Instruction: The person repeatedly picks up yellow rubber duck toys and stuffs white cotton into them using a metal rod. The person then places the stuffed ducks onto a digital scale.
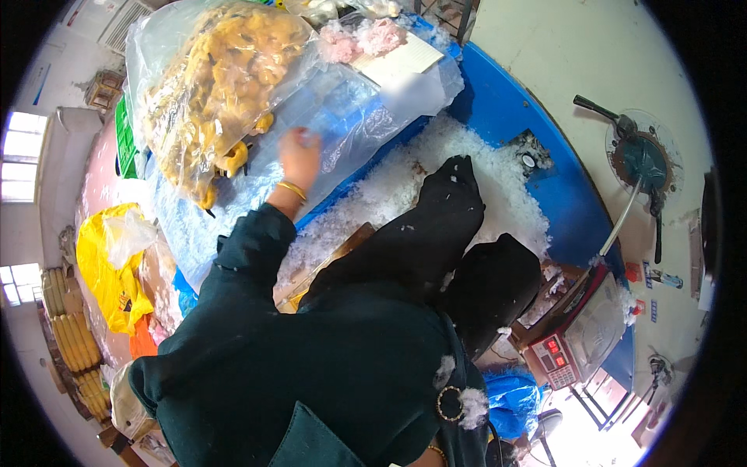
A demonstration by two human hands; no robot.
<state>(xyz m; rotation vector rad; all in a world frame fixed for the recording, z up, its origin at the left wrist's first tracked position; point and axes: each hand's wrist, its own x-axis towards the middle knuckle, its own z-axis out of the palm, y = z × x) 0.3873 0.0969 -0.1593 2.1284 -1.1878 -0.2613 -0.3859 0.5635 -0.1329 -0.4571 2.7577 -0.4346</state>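
My left hand (pixel 299 162), with a gold bangle at its wrist, is over the clear plastic sheeting (pixel 342 152) on the blue surface. Its fingers are blurred, and I cannot tell whether they hold anything. Just left of it lies a large clear bag (pixel 222 86) full of yellow-orange plush pieces with dark tips; a few poke out at its lower end. At the lower edge only a bit of my right hand (pixel 426 458) shows beside a gold bracelet, with its fingers hidden.
White fluffy stuffing (pixel 498 183) fills the blue-walled bin around my knees. Pink fluffy pieces (pixel 377 37) lie by a pale sheet (pixel 401 61). To the right stand a scale with a red display (pixel 554 359) and a round fixture with black handles (pixel 642 159). A yellow bag (pixel 113 272) lies left.
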